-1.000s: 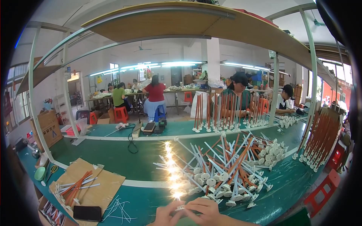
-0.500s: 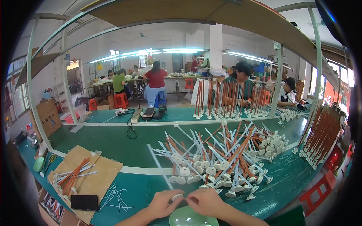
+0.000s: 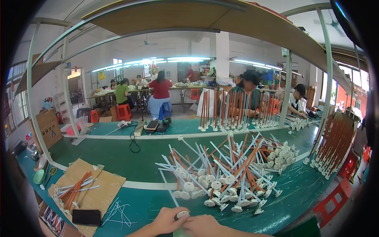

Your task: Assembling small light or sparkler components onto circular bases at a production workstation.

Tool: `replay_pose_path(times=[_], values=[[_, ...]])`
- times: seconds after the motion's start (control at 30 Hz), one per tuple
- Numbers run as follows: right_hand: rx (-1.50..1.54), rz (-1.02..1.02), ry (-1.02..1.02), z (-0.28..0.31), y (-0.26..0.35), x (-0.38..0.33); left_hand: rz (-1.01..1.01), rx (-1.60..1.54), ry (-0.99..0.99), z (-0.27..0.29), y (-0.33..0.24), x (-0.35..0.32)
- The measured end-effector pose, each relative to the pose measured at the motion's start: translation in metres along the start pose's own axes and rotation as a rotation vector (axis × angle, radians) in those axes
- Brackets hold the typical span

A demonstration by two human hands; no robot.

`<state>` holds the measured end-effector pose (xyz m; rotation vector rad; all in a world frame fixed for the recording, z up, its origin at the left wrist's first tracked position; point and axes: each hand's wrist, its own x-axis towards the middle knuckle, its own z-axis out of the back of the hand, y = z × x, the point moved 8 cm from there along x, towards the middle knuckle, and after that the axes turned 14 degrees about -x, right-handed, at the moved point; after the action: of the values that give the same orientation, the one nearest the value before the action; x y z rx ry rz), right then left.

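Observation:
My left hand (image 3: 167, 221) is closed around a white stick (image 3: 167, 185) near its round white base (image 3: 182, 214); the stick leans up and away to the left. Against that base, my right hand (image 3: 203, 225) has its fingers pinched together, touching the left fingers; whatever they hold is hidden. Under both hands a pale green bowl (image 3: 179, 234) shows only a sliver. Just beyond lies a big heap of white and brown sticks with round white bases (image 3: 216, 185).
On the left, cardboard (image 3: 106, 179) carries loose sticks and a black phone (image 3: 86, 217); thin white strands (image 3: 118, 213) lie beside it. Upright sticks stand in rows at the back (image 3: 237, 110) and right (image 3: 331, 146). Metal posts (image 3: 287, 91) hold an overhead shelf. Co-workers sit beyond.
My hands have come closer together, the right one moving left against the base, and now cover most of the green bowl. The view has shifted slightly.

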<state>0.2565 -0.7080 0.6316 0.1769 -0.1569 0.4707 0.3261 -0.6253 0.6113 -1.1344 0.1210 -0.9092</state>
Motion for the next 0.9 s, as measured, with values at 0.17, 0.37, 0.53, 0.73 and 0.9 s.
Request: replay_pose_path(times=[0.17, 0.37, 0.53, 0.73, 0.9], values=[[0.035, -0.106, -0.168, -0.005, -0.018, 0.005, 0.041, 0.011, -0.058, 0.005, 0.007, 0.0], [0.132, -0.046, -0.253, 0.006, -0.022, 0.002, 0.074, 0.043, -0.015, 0.011, 0.007, 0.001], [0.23, 0.141, 0.086, 0.001, -0.005, 0.004, 0.037, 0.109, -0.045, 0.015, 0.006, -0.001], [0.29, 0.206, -0.006, -0.022, -0.02, 0.006, 0.038, 0.182, -0.129, 0.024, 0.012, -0.002], [0.423, 0.177, -0.139, -0.011, -0.027, 0.008, -0.021, 0.131, -0.236, 0.03, -0.001, 0.0]])
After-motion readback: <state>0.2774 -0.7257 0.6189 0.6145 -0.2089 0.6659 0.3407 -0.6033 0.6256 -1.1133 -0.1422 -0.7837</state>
